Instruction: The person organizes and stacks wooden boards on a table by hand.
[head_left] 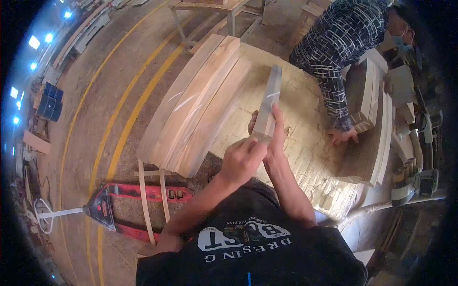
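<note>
A long, narrow wooden piece (272, 93) points away from me above the pale, rough-topped stack. My right hand (276, 138) is wrapped round its near end, with fingertips showing at the left side. Against that same end, my left hand (243, 159) is closed in a fist; whatever it may hold is hidden. Several long wooden boards (195, 107) lie side by side to the left of my hands.
Across the stack (305, 133), a co-worker (343, 43) in a patterned shirt leans over, one hand (344, 136) beside stacked boards (365, 148) at right. A red pallet jack (129, 189) stands on the floor at lower left. A table (210, 6) is at the top.
</note>
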### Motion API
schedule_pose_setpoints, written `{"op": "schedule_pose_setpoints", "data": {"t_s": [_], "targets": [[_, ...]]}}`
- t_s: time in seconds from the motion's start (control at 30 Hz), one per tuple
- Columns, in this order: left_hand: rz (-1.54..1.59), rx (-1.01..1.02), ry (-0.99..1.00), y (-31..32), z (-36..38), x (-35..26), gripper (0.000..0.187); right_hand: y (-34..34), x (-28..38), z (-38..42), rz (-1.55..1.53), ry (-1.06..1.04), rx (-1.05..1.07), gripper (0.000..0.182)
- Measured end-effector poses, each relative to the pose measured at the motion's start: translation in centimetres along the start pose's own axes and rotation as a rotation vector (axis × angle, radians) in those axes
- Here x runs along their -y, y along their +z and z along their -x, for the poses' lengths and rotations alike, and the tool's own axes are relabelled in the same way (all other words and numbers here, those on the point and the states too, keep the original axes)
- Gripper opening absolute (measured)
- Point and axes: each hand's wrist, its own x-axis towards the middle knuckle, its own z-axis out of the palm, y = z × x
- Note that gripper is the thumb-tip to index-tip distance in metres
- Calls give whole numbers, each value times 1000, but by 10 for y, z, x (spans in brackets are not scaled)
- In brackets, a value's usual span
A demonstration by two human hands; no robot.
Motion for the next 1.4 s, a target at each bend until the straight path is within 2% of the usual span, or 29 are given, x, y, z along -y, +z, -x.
{"op": "schedule_pose_setpoints", "data": {"t_s": [0.07, 0.13, 0.2, 0.23, 0.3, 0.4, 0.47, 0.5, 0.53, 0.57, 0.67, 0.7, 0.73, 0.77, 0.9, 0.97, 1.0, 1.03, 1.07, 1.1, 1.13, 1.17, 1.2, 1.23, 1.27, 1.3, 1.33, 1.4], "targets": [[-29, -64, 46, 3, 0, 12, 16, 1, 1, -4, 14, -18, -23, 41], [-253, -193, -136, -9, -1, 28, 14, -4, 5, -7, 23, -46, -54, 43], [-62, -278, -602, -30, 10, 48, 11, -21, 16, -16, -27, -31, -82, 44], [-54, -283, -593, -39, 10, 47, 11, -32, 25, -26, -22, -1, 1, 46], [38, -142, -487, -51, 28, 28, 9, -54, 30, -49, 43, -45, -4, 46], [180, -91, -548, -51, 51, 12, 10, -91, 32, -77, 48, -65, 5, 48], [380, -100, -812, -50, 71, 6, 9, -94, 30, -81, -2, -40, 23, 49], [378, -98, -823, -52, 82, 6, 9, -89, 25, -71, -131, -19, 9, 50], [494, -103, -969, -56, 97, 6, 8, -89, 17, -59, -261, 5, -11, 50], [609, -113, -1105, -60, 109, 9, 7, -97, 7, -45, -261, 17, -16, 50], [505, -167, -1187, -69, 142, 13, 4, -118, -12, -33, -230, 70, -72, 51], [501, -165, -1206, -73, 150, 14, 4, -123, -13, -33, -303, 70, -104, 50], [423, -169, -1203, -78, 157, 16, 4, -128, -14, -34, -379, 68, -134, 49], [341, -175, -1193, -82, 161, 17, 4, -130, -15, -39, -322, 13, -153, 49], [341, -211, -1248, -96, 171, 19, 5, -128, -3, -77, -328, 87, -125, 52], [360, -417, -1377, -88, 198, 31, 3, -93, -4, -70, -533, 86, -48, 54], [337, -432, -1379, -91, 190, 30, 3, -94, -18, -67, -542, 110, -43, 54], [63, -396, -1178, -90, 174, 27, 2, -99, -32, -57, -250, 214, 76, 55], [195, -489, -1252, -85, 168, 23, 4, -105, -42, -48, 49, 307, 196, 56], [323, -595, -1320, -81, 161, 20, 6, -96, -55, -34, 193, 431, 135, 57], [318, -597, -1327, -81, 153, 11, 6, -81, -70, -19, 336, 551, 68, 59], [359, -439, -1372, -81, 141, -2, 7, -69, -78, -10, 336, 558, 65, 59], [401, -277, -1408, -78, 133, -10, 7, -58, -84, -2, 499, 552, 129, 61], [401, -275, -1407, -73, 132, -13, 7, -51, -90, 2, 661, 539, 195, 64], [459, -170, -1346, -68, 132, -15, 6, -50, -100, 1, 660, 533, 193, 64], [517, -64, -1279, -65, 130, -15, 5, -52, -111, -2, 790, 351, 108, 64], [524, -57, -1272, -61, 124, -17, 5, -50, -113, -4, 915, 165, 18, 65], [590, 90, -1039, -55, 108, -17, 5, -36, -96, -12, 868, 113, -82, 65]]}}
